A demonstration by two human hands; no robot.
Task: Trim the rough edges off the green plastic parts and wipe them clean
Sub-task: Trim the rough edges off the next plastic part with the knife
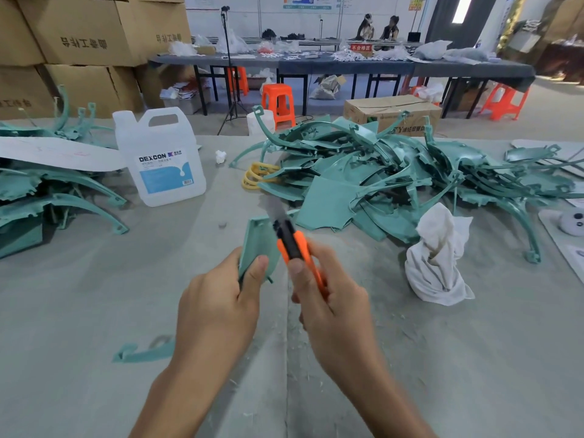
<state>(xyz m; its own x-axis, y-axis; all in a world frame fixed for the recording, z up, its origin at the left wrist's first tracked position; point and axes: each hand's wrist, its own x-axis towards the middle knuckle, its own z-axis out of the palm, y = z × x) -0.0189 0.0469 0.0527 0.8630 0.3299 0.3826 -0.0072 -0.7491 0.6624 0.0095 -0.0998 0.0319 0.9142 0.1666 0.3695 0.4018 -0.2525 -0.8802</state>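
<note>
Trimming a green part (257,245) with an orange knife (295,248) over a grey table (94,295).

The left hand (218,308) grips the part's lower end, thumb pressed flat on its face, holding it upright just above the table. The right hand (331,308) is curled round the knife handle, thumb on top, with the bare blade blurred just beside the part's right edge — a slip on smooth plastic could bring it against the left thumb, which sits close by. The part is thin, matte teal, with a raised rim. Behind lies a tangled pile (395,175) of curved, ragged-edged pieces; a crumpled white rag (437,260) and a translucent jug (161,159) stand near, and pale shavings dust the table.
</note>
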